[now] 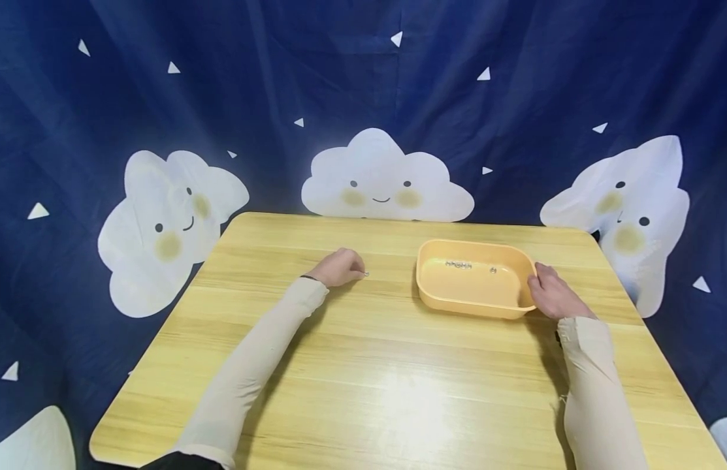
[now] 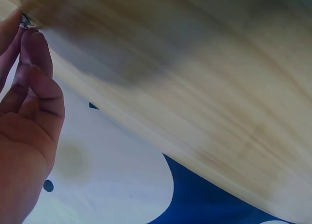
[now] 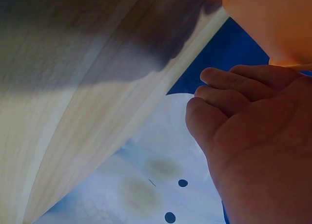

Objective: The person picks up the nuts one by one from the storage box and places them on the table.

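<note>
A small shiny piece (image 1: 366, 274) sits pinched between the thumb and fingertips of the left hand (image 1: 338, 267), out to the left of the yellow tray (image 1: 475, 308) — whether it touches the wooden table (image 1: 339, 372), I can't tell. The right hand (image 1: 556, 294) grips the tray's right end, thumb over the rim. Inside lie more shiny bits: a cluster (image 1: 458, 265) near the far wall, and a separate one (image 1: 493, 269) to its right. Behind hangs a dark blue curtain (image 1: 339, 65) with smiling clouds (image 1: 387, 176).

from afar i see two long beige sleeves (image 1: 251, 372), lightly creased. a thin dark strap (image 1: 312, 279) edges the left cuff (image 1: 309, 296); black cloth (image 1: 183, 461) shows at that sleeve's upper end.
</note>
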A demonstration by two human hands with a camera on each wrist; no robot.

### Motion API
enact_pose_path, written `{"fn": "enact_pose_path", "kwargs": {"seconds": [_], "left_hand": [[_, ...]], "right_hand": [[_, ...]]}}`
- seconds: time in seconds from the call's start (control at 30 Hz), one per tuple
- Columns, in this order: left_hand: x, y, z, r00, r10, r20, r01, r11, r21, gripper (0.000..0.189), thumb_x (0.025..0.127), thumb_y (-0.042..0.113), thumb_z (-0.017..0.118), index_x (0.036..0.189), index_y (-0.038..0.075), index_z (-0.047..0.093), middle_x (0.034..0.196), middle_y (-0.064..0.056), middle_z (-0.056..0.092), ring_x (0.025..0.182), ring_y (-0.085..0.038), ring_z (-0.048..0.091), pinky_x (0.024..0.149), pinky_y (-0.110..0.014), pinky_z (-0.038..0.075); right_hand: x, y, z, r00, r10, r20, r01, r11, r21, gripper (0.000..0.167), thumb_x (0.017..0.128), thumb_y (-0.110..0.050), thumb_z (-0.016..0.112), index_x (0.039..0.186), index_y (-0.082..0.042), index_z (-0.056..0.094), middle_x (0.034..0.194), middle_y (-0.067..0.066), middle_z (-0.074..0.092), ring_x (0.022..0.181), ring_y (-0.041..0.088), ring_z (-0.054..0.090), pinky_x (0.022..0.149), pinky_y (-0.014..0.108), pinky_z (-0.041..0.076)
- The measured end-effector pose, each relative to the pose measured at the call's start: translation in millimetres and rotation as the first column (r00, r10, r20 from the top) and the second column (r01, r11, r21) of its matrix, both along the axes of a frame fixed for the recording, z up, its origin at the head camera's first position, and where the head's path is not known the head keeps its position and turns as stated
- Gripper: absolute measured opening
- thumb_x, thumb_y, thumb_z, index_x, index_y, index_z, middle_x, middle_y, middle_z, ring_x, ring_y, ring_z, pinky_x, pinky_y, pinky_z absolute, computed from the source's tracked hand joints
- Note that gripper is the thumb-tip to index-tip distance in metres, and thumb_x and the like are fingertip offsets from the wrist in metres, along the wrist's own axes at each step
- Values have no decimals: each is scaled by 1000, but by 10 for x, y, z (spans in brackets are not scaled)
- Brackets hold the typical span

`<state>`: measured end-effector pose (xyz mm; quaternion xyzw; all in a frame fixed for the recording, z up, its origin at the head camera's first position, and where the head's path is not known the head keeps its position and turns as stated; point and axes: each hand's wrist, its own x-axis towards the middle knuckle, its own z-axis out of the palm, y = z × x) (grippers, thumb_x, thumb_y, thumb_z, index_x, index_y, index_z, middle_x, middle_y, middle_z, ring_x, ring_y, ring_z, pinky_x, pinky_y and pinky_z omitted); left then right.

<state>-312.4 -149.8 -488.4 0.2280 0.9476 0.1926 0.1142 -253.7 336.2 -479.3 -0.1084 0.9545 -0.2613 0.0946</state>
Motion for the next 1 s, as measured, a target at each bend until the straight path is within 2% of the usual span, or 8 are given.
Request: {"fn": "enact_pose_path", "kwargs": {"seconds": [0.23,0.5,0.67,0.8,1.0], "left_hand": [[-13,25,-18,1000,-3,4,3,1000,23,12,98,20,72,98,10,80,102,-4,79,97,-19,71,92,-36,59],[-39,1,-68,1000,11,12,-11,999,31,11,98,19,71,98,11,79,103,-3,78,100,-19,71,94,-37,59],[-30,-14,-51,1000,7,4,-7,1000,22,12,97,22,73,101,12,79,106,-3,78,102,-19,71,95,-39,59],[-35,-52,28,1000,1,-15,-1,1000,11,19,95,23,75,109,11,79,111,-6,78,104,-21,72,96,-40,59],[-107,-94,272,997,42,-59,-40,999,35,27,95,16,71,120,5,75,113,-9,76,102,-23,70,93,-40,59]], "right_hand": [[3,-10,-3,1000,-5,-19,5,1000,0,65,109,-26,14,152,23,17,156,49,20,147,65,16,121,72,19],[12,2,8,1000,-12,19,12,1000,6,67,110,-28,12,153,24,10,157,50,12,148,66,9,123,71,15],[7,5,-8,1000,-11,19,11,1000,4,68,110,-28,12,153,24,10,157,50,12,148,66,10,122,72,15],[1,-2,-7,1000,-18,8,18,1000,-4,67,110,-28,14,153,23,11,157,49,13,148,65,12,122,72,16],[0,-4,11,1000,-5,12,5,1000,-11,66,109,-26,14,153,23,12,157,50,11,148,66,8,122,72,13]]}}
